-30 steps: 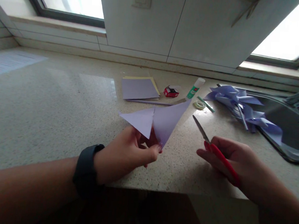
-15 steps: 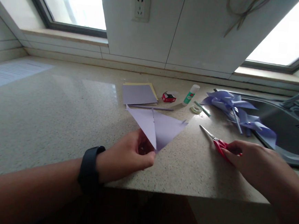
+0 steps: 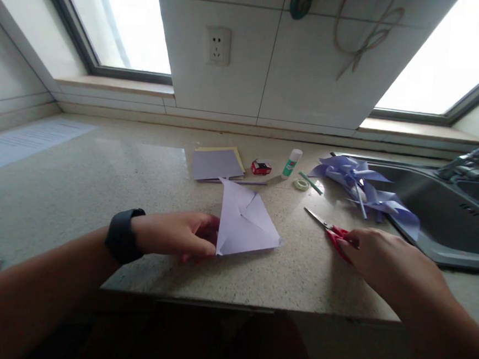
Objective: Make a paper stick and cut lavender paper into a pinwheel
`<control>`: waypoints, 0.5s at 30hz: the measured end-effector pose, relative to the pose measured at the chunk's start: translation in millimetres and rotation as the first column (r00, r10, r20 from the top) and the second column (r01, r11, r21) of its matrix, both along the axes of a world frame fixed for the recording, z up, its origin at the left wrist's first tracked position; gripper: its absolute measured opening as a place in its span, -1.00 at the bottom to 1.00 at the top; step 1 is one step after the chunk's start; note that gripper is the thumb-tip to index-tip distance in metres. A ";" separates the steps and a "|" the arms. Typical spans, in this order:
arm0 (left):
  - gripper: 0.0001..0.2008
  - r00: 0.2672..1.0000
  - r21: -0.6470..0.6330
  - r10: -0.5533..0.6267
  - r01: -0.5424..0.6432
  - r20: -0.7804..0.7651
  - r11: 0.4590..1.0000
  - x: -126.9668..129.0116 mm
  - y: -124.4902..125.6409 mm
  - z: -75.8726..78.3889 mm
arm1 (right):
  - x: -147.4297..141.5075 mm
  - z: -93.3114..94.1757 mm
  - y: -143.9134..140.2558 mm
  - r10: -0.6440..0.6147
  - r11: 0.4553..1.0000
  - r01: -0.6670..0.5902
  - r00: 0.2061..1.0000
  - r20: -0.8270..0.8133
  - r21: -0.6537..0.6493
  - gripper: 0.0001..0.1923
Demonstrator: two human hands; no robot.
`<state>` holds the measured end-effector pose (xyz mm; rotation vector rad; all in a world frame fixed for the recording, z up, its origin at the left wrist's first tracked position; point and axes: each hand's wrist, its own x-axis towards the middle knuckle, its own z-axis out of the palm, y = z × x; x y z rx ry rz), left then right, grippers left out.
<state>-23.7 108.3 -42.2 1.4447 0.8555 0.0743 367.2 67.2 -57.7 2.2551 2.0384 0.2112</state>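
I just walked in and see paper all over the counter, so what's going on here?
A person is doing paper craft at a speckled counter. The left hand holds the edge of a pale purple sheet of paper with cuts toward its middle, lying on the counter. The right hand rests on the red handles of scissors lying flat. Behind are a stack of paper, a glue stick, a tape roll and purple pinwheels beside the sink.

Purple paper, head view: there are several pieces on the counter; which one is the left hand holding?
The cut, folded sheet nearest the counter's front edge, gripped by the left hand. The flat stack and finished pinwheels lie farther back, untouched.
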 end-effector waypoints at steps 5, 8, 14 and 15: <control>-0.68 0.994 0.059 0.063 -0.058 -0.088 0.997 -6.0 3.7 7.5 | -12.0 15.5 3.3 0.140 0.986 -0.130 0.985 -0.098 0.103 -0.66; -0.60 0.974 0.075 0.204 -0.197 -0.097 0.977 -0.7 4.8 0.0 | -22.0 16.9 12.7 0.433 0.901 -0.415 0.869 -0.239 0.124 -0.73; -0.62 0.945 0.274 0.324 -0.300 -0.044 0.914 8.3 11.5 -20.9 | -53.5 17.2 34.0 0.596 0.723 -0.691 0.627 -0.501 -0.004 -0.74; -0.64 0.945 0.289 0.323 -0.299 -0.040 0.909 8.3 13.0 -21.9 | -57.7 18.6 37.8 0.596 0.714 -0.700 0.619 -0.513 -0.016 -0.75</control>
